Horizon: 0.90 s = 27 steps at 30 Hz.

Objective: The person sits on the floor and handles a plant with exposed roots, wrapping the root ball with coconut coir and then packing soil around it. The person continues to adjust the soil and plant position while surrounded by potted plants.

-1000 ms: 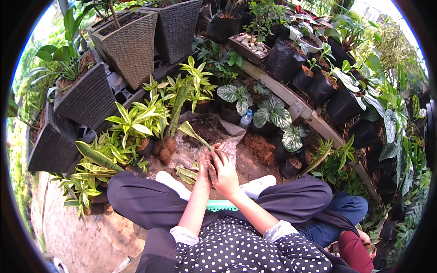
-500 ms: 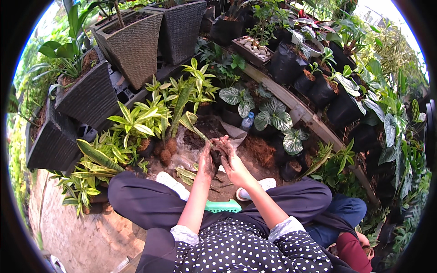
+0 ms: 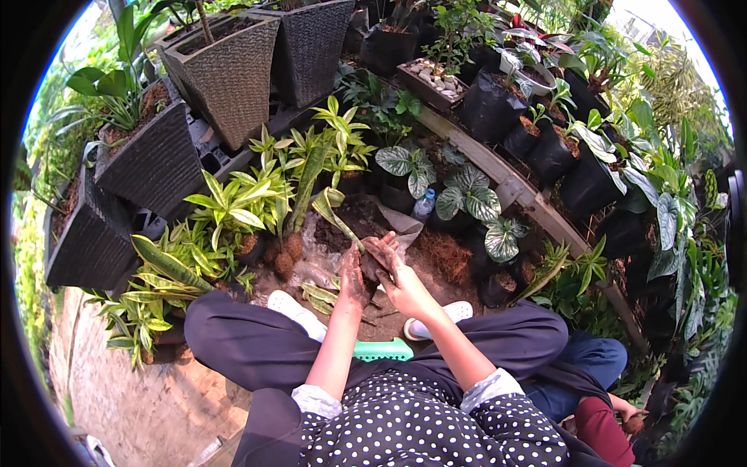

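Between my two soil-covered hands sits a dark lump of soil at the base of a snake plant cutting, whose yellow-edged leaf (image 3: 333, 215) points up and to the left. My left hand (image 3: 355, 280) is closed round the base, its palm dark with mud. From the other side my right hand (image 3: 403, 282) cups the lump, fingers bent over and pressing on it. Most of the lump is hidden by the fingers. Below lies loose dark soil (image 3: 350, 222) on a sheet, and a cut variegated leaf (image 3: 319, 298) is beside my left wrist.
Leafy yellow-green plants (image 3: 233, 202) crowd the left, with tall textured pots (image 3: 222, 78) behind. A small water bottle (image 3: 424, 205) stands near brown fibre (image 3: 447, 261). Black plant bags (image 3: 490, 109) line a wooden beam (image 3: 498, 171). A green stool (image 3: 381, 350) is beneath me; a co-worker's red sleeve (image 3: 603, 432) shows lower right.
My right hand has shifted slightly against the soil lump, its fingers more apart from the left hand's. At lower right the co-worker's hand now shows holding a brown root ball.
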Motion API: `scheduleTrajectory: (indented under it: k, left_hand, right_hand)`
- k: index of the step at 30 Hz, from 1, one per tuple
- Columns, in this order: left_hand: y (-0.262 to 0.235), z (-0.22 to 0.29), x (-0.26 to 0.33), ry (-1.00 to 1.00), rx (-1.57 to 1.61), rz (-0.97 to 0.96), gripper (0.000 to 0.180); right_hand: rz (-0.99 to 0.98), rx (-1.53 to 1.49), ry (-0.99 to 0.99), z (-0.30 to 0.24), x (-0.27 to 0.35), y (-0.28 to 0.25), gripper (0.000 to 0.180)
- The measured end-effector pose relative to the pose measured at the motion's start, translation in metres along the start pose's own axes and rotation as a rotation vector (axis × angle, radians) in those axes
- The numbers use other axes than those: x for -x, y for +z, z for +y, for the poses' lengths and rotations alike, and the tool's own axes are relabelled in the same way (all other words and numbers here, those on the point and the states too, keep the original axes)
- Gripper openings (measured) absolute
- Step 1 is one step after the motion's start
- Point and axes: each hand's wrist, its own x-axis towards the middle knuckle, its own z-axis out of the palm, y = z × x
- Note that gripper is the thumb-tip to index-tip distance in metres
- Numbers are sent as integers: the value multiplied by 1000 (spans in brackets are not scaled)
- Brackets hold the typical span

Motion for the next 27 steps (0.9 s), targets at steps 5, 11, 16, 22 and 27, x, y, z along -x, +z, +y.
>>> scheduleTrajectory:
  k: [5,11,16,22,27]
  left_hand:
    - [6,1,6,-9,45,-17,41]
    - [6,3,10,-43,185,22,38]
    - [18,6,13,-75,174,44,35]
    - [7,2,20,-207,101,221,47]
    - [-19,-6,28,-264,104,450,46]
  right_hand:
    - [69,50,-37,-5,3,0,53]
    - [68,449,-53,-12,4,0,45]
    - [178,432,-94,-6,9,-2,40]
    - [331,647,-315,-5,5,0,42]
    - [194,848,-528,16,-5,10,37]
